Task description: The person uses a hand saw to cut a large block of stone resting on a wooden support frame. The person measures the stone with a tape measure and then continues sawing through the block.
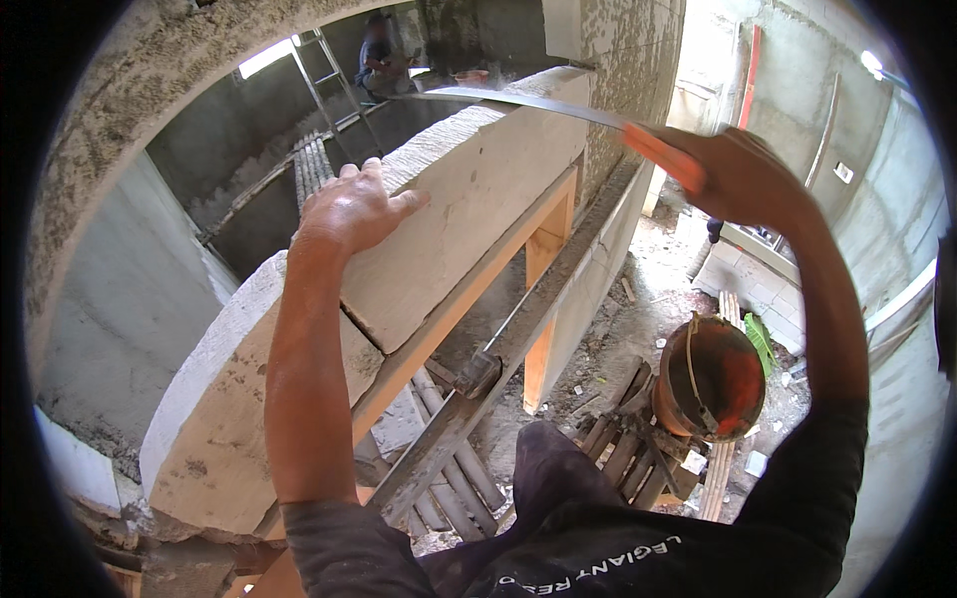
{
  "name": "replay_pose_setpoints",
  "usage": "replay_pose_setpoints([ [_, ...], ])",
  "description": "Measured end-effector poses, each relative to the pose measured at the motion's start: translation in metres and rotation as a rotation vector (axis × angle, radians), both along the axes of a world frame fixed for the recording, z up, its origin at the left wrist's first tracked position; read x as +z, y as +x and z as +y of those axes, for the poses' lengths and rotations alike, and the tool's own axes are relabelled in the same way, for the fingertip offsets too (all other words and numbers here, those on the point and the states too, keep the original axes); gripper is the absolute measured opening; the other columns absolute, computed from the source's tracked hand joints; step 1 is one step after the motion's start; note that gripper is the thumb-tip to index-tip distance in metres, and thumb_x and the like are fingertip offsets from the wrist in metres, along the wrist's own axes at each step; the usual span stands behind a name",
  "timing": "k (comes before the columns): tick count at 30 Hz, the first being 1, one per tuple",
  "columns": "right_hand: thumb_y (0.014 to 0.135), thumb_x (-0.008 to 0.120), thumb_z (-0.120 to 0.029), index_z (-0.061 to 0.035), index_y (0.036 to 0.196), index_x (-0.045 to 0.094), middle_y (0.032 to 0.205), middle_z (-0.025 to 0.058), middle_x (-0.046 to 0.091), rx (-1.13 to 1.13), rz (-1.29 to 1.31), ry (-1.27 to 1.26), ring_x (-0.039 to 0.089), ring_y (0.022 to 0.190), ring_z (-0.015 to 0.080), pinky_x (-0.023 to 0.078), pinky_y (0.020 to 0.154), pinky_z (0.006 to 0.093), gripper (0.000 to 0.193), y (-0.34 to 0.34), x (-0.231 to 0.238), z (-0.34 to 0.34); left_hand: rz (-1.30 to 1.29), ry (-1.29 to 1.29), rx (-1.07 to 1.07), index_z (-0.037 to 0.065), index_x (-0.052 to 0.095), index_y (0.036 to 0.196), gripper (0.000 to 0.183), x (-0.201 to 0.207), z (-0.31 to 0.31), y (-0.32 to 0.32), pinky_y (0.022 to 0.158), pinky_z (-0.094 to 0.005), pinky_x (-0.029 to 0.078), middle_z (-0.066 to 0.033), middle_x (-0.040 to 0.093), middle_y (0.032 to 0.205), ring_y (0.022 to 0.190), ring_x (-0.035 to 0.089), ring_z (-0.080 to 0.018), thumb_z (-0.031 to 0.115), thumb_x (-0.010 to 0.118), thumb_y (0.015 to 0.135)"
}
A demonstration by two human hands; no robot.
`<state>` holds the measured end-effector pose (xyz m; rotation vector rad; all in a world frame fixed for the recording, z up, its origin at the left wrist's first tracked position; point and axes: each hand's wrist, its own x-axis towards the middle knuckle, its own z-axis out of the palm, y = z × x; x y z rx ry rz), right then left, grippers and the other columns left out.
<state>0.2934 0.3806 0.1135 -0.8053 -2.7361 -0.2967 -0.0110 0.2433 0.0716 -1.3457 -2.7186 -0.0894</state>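
Note:
My right hand (pixel 733 174) grips the orange handle of a handsaw (pixel 543 103). Its long, shiny blade runs leftward along the rough top edge of a pale, lightweight concrete block (pixel 469 209) at the far end of a curved block row. Lying on that block's top, my left hand (pixel 349 206) has its fingers apart and its thumb over the near face. Closer to me stands a second pale block (pixel 249 429), with a dark joint between the two. Wooden formwork (pixel 469 304) runs beneath the blocks.
A tool with a thin metal rod (pixel 481 371) rests on a dirty plank (pixel 424 468). Down on the right sits a stained bucket (pixel 710 384) beside bamboo poles (pixel 628 439). Beyond the blocks are a ladder (pixel 324 85) and another person (pixel 379 60).

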Motion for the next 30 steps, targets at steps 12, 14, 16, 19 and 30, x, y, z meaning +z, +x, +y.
replay_pose_setpoints([
  [12, 0.070, 0.058, -0.023, -0.0026, 0.086, 0.066, 0.058, 0.0105, 0.058, 0.018, 0.029, -0.183, 0.056, 0.051, 0.0232, 0.046, 0.053, 0.0381, 0.026, -0.085, 0.038, 0.087, 0.017, 0.019, -0.030, 0.001, 0.035, 0.138, 0.091, 0.003, 0.005, 0.003, 0.104, -0.0390, 0.033, -0.0213, 0.040, 0.138, 0.126, 0.042, -0.0319, 0.066, 0.052, 0.078],
  [14, 0.071, 0.058, -0.022, -0.0047, 0.086, 0.066, 0.064, 0.0114, 0.062, 0.017, -0.035, -0.053, 0.061, 0.057, 0.0255, 0.048, 0.056, 0.0390, 0.025, -0.096, 0.031, 0.088, -0.015, 0.026, 0.011, 0.002, 0.035, 0.139, 0.093, 0.002, -0.001, -0.002, 0.104, -0.0387, 0.033, -0.0221, 0.040, 0.138, 0.126, 0.042, -0.0323, 0.067, 0.054, 0.075],
  [16, 0.073, 0.059, -0.022, -0.0042, 0.088, 0.065, 0.067, 0.0138, 0.063, 0.081, 0.121, 0.132, 0.063, 0.063, 0.0296, 0.049, 0.064, 0.0428, 0.024, -0.082, 0.005, 0.106, -0.025, 0.033, -0.030, 0.001, 0.034, 0.138, 0.095, 0.006, 0.004, -0.006, 0.105, -0.0382, 0.032, -0.0228, 0.039, 0.139, 0.127, 0.041, -0.0320, 0.068, 0.054, 0.074],
  [19, 0.077, 0.055, -0.022, -0.0062, 0.091, 0.063, 0.078, 0.0166, 0.065, 0.014, 0.128, 0.107, 0.064, 0.077, 0.0344, 0.049, 0.076, 0.0469, 0.023, -0.061, -0.007, 0.093, -0.022, 0.042, -0.079, -0.002, 0.034, 0.138, 0.099, 0.011, 0.016, -0.007, 0.106, -0.0374, 0.031, -0.0237, 0.036, 0.141, 0.129, 0.038, -0.0318, 0.069, 0.054, 0.072],
  [30, 0.079, 0.058, -0.021, -0.0138, 0.100, 0.064, 0.078, 0.0134, 0.065, -0.050, 0.167, 0.062, 0.063, 0.075, 0.0335, 0.049, 0.074, 0.0450, 0.023, 0.065, 0.006, 0.000, 0.101, -0.024, -0.090, 0.003, 0.036, 0.137, 0.084, -0.003, 0.066, 0.010, 0.102, -0.0445, 0.037, -0.0209, 0.044, 0.133, 0.124, 0.043, -0.0349, 0.061, 0.054, 0.080],
])
